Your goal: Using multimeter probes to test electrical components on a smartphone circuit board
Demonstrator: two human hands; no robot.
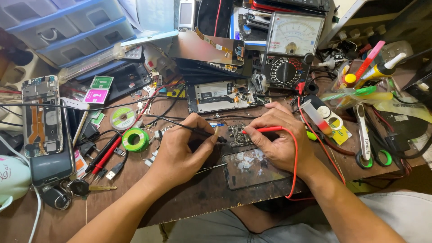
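Observation:
A small dark circuit board (236,135) lies on the worn wooden bench (180,198), at the far edge of a glass-fronted phone (252,168). My left hand (180,150) grips a thin black test probe (198,131) whose tip meets the board's left side. My right hand (279,137) pinches a red test probe (263,130) with its tip on the board's right side. A red lead (294,166) loops from it around my right wrist. An analog multimeter (288,47) stands behind the board.
An opened phone frame (220,96) lies beyond the board. A bare phone chassis (41,116), solder spools (135,139), keys (83,188) and spare probes (105,155) sit left. Scissors (364,135), tubes and pens (369,72) crowd the right. Plastic drawers (67,27) stand at back left.

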